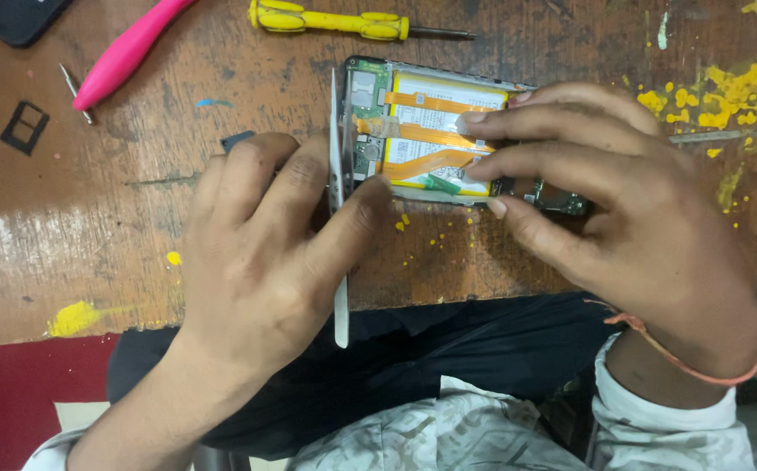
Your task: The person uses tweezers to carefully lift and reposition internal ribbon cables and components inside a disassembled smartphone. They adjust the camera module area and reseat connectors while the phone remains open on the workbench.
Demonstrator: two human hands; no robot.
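Two hands over bench [90,209] front edge: left hand [265,253] pinches one metal tweezers [338,209], tips at opened phone [431,131]; right hand [623,209] presses fingers flat on it, grasping nothing. One yellow screwdriver [343,22], one pink tool [125,52] along back edge.

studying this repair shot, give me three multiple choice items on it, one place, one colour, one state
1. Where does the yellow screwdriver lie?
A. beyond the opened phone
B. in the lap
C. under the right hand

2. What colour are the flat cables on the phone?
A. blue
B. orange
C. white

3. What does the left hand hold?
A. nothing
B. the pink tool
C. metal tweezers

A: it lies at the table's far edge. B: orange strips cross the battery. C: the fingers pinch the tweezers beside the phone.
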